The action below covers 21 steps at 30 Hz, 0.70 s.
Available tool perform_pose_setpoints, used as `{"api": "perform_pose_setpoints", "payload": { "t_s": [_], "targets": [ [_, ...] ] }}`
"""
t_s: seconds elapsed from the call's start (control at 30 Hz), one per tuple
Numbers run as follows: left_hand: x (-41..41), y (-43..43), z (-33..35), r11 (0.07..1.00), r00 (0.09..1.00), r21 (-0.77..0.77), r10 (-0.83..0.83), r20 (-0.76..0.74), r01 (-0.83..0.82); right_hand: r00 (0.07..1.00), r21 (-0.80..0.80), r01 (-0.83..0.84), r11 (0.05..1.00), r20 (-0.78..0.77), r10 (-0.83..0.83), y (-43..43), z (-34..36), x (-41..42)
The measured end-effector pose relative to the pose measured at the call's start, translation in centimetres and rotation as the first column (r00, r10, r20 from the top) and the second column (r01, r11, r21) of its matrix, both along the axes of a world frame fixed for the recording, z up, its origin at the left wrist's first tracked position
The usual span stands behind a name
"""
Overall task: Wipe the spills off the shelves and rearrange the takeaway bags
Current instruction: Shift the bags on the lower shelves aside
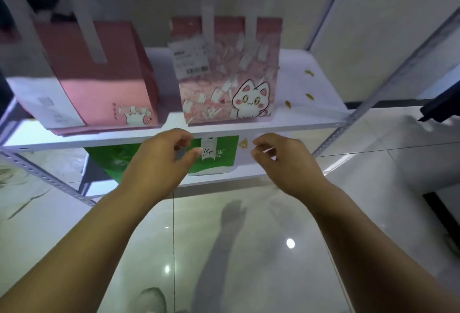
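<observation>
Two pink takeaway bags stand on the white upper shelf (311, 123): a plain pink bag (104, 81) at the left and a cat-print bag (231, 76) with a receipt stuck on it in the middle. Yellowish spill spots (309, 97) dot the shelf to the right of the cat bag. A green bag (216, 156) with a slip marked 14 sits on the lower shelf, and one more spill spot (243, 143) lies beside it. My left hand (159, 163) and my right hand (286, 163) hover in front of the upper shelf's edge, fingers loosely curled, holding nothing.
Grey perforated metal uprights (353, 123) frame the rack on both sides. A white wall panel (373, 39) stands at the right. Glossy pale floor tiles (249, 250) lie below, and a shoe (151, 300) shows at the bottom. A dark object (443, 106) juts in from the right edge.
</observation>
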<state>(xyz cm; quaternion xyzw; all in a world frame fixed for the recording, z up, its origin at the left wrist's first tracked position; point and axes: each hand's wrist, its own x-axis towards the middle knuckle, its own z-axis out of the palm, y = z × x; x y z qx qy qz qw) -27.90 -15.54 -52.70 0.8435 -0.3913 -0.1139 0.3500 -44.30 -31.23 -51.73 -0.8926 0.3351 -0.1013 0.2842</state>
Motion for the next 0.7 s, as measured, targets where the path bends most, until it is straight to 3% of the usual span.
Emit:
{"api": "perform_pose_setpoints", "payload": {
  "t_s": [0.23,0.7],
  "targets": [
    [-4.3,-0.3,12.2,0.996,0.999,-0.084,0.008,0.034,-0.005,0.995,0.004,-0.016,1.000,0.097,0.015,0.3,11.1,-4.4],
    [-6.6,-7.2,23.2,0.981,0.929,-0.038,-0.166,0.330,0.188,0.970,-0.110,0.124,0.986,0.221,-0.098,-6.1,21.3,-8.1]
  ]
}}
